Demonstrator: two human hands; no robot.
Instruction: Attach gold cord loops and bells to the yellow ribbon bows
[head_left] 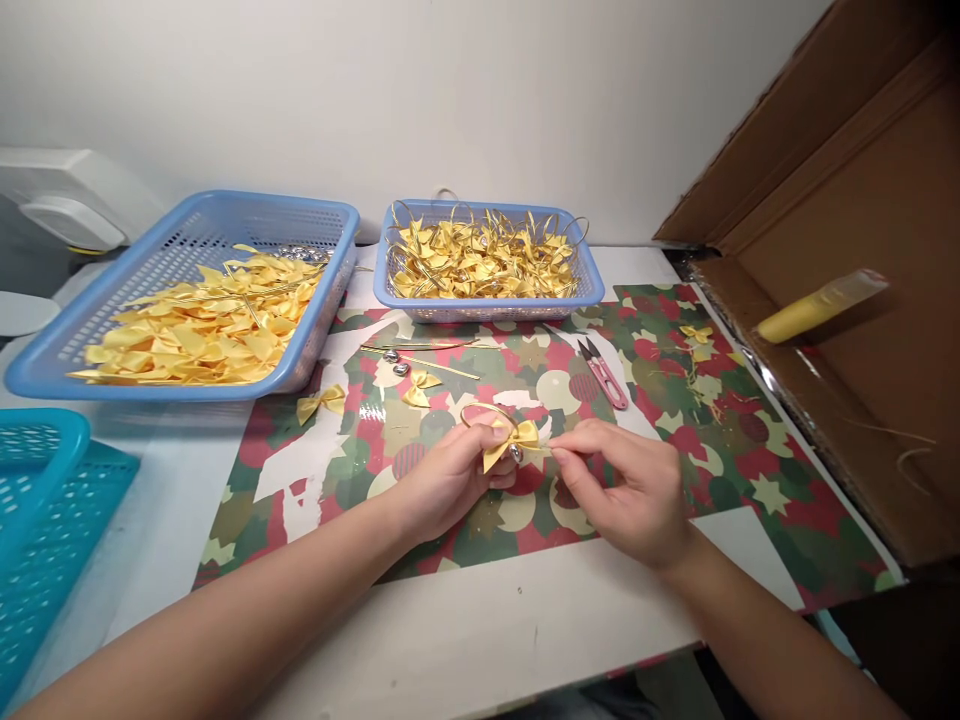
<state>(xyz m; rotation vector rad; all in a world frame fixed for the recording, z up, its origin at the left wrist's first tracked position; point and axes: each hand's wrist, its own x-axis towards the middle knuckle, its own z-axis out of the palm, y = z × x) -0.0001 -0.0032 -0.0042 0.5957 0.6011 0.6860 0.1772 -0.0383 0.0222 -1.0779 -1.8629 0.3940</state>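
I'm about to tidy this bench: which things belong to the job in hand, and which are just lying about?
Likely part of the job:
Yellow bow, silver bell and gold loop, at the left hand and right hand
Loose bows, loose bells, gold cords
Left blue basket, right blue basket, both holding bows
Pink snips

Probably just lying about:
Teal basket
Yellowish tube
Cardboard

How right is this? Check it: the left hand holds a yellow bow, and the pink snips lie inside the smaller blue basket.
The snips' place is wrong: the head view shows the pink snips on the patterned sheet, outside the smaller blue basket. The left hand does hold a yellow bow.
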